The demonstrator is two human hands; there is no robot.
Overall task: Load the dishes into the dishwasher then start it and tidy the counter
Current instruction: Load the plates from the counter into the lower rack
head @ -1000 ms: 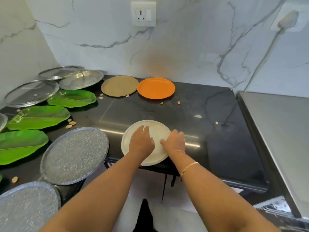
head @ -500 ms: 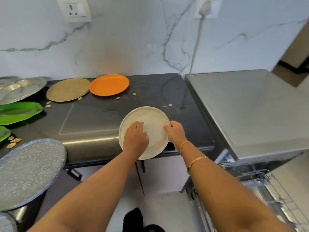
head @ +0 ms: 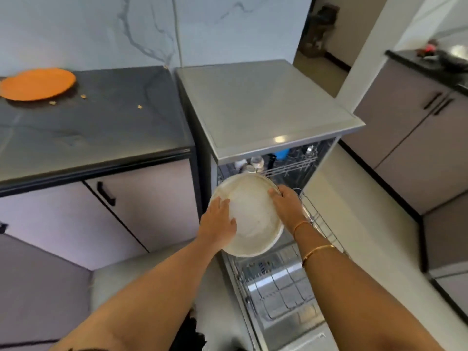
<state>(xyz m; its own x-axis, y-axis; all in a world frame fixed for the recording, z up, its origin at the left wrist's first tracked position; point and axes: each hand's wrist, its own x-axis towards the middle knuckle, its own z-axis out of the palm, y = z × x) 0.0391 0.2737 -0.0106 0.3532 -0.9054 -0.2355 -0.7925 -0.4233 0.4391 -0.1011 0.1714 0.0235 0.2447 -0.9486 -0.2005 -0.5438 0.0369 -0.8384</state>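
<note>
A round cream plate (head: 253, 214) is in the air in front of the open dishwasher (head: 266, 107), above its pulled-out lower wire rack (head: 283, 295). My left hand (head: 219, 224) grips the plate's left rim with the fingers over its face. My right hand (head: 287, 206) grips the right rim, thumb on top. The upper rack (head: 286, 165) inside the machine holds a few cups and glasses. An orange plate (head: 38, 83) lies on the black counter (head: 101, 127) at the far left.
Crumbs (head: 83, 97) are scattered on the counter near the orange plate. Grey cabinets with black handles (head: 106, 193) stand under the counter. More cabinets (head: 417, 138) and a second dark counter are on the right, across a strip of floor.
Both hands lifted the cream plate off the counter and carried it right and down, to above the dishwasher's lower rack. The view turned right, and the other plates left the frame.
</note>
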